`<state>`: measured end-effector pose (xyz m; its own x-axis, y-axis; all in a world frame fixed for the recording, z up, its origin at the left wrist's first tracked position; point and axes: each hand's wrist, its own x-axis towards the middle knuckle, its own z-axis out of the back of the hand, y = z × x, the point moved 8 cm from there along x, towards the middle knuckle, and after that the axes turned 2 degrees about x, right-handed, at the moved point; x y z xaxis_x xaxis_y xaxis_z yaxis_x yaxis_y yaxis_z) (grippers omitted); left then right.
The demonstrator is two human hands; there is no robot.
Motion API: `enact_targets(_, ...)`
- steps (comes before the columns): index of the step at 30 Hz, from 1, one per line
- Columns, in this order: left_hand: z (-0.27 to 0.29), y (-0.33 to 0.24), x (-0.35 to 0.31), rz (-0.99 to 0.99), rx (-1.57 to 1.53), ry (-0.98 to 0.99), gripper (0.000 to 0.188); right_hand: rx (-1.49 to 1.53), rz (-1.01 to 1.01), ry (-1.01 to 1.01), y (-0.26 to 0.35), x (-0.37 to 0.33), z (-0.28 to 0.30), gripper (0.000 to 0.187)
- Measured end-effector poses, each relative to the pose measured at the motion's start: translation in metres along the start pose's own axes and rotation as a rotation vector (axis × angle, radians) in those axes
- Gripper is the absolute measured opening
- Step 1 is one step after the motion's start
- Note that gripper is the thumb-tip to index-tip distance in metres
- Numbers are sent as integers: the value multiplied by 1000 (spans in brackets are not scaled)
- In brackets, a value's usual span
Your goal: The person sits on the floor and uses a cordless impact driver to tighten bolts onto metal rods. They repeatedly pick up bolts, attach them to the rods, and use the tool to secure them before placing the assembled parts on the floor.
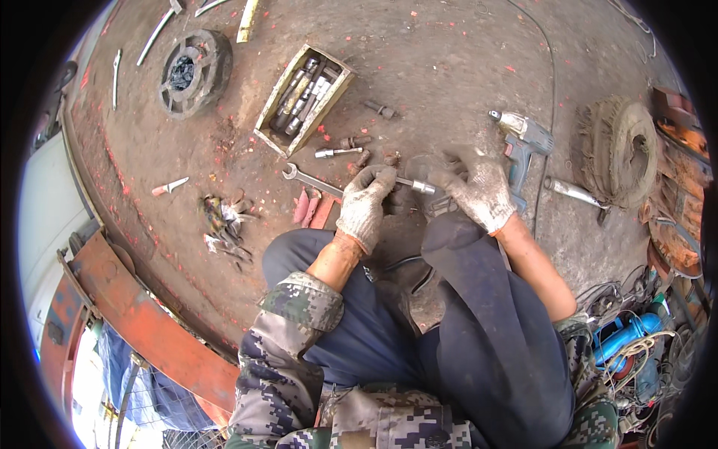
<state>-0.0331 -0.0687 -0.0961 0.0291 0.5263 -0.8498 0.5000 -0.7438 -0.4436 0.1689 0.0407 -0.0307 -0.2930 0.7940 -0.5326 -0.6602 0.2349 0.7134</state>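
My left hand [365, 206], in a dirty white work glove, is closed around a short metal rod. Its bright socket end [420, 186] sticks out to the right. Close to that end is my right hand [482, 193], also gloved; its fingers are smeared by motion, so their grip is unclear. An open-end wrench [318, 181] lies on the ground just left of my left hand. Beyond the hands lie rusty bolts [354, 141] and a small shiny socket piece [336, 153]. A grey cordless impact wrench [521, 150] rests beside my right hand.
A wooden box [333, 97] of sockets stands ahead. Farther left are a round wheel-like part [187, 75] and a knife [170, 186]. To the right lie a metal cylinder [572, 191], a worn ring [632, 153] and a cable [552, 82]. An orange metal beam [149, 322] borders the lower left.
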Motion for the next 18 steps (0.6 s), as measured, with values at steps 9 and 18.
enact_targets(9,34,-6,12,108,-375,-109,32,461,-552,-574,-174,-36,82,62)
enact_targets(18,8,-16,7,160,-653,60,28,627,-412,-198,-112,-21,74,48)
